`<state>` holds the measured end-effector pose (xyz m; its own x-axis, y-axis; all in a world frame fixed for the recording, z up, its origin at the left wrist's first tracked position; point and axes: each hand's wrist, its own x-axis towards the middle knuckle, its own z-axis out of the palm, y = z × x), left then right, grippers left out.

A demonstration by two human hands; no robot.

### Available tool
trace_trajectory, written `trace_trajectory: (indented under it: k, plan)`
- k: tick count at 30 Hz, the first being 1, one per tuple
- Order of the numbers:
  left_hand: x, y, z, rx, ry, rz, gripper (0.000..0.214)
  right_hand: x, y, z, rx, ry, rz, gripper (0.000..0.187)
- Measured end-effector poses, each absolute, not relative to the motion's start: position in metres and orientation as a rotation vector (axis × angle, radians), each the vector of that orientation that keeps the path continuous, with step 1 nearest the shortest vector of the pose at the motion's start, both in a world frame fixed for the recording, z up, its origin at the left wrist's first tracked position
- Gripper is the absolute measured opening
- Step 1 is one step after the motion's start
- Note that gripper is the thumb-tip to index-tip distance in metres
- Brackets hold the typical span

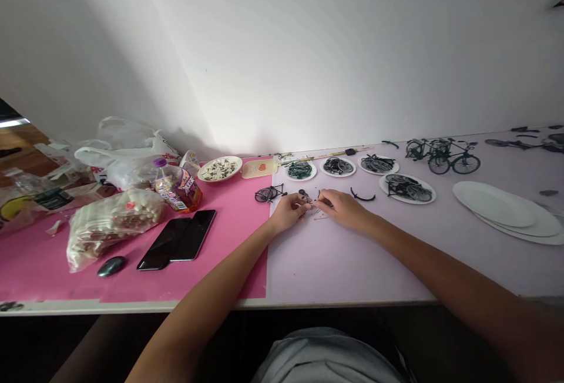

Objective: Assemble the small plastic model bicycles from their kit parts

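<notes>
My left hand (287, 212) is over the pale sheet near its left border, fingers pinched around something small that I cannot make out. Facing it, my right hand (342, 208) has its fingertips pressed together close to the left ones; what they hold is too small to name. Just beyond the fingers is a small dark piece. To the left lies a partly built black model bicycle (269, 193). A curved black strip (363, 195) is right of my right hand. Small plates with green parts (299, 170), black parts (338, 165) and grey wheels (408, 188) stand behind and to the right.
Finished green model bicycles (453, 163) stand at the back right, with stacked white oval plates (506, 210) before them. On the pink side are two phones (194, 235), a mouse (111, 266), a bagged bundle (114, 221), a drink bottle (178, 186) and a plate of small pieces (219, 168).
</notes>
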<state>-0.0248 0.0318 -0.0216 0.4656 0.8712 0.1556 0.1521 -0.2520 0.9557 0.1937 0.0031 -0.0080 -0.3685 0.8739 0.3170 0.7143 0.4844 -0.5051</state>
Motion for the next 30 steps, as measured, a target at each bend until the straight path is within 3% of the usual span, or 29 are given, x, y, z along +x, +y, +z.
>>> trace_trajectory:
  k: [8,30]
  plan:
    - [-0.0247,0.0317,-0.0223,1.702,0.889,0.882,0.045,0.1935,-0.0002,-0.0071,-1.295,-2.172,0.381,0.015]
    - [-0.0247,0.0301,-0.0213,1.725,0.909,0.870,0.040,0.1946,0.0018,-0.0055,-1.287,-2.198,0.423,0.027]
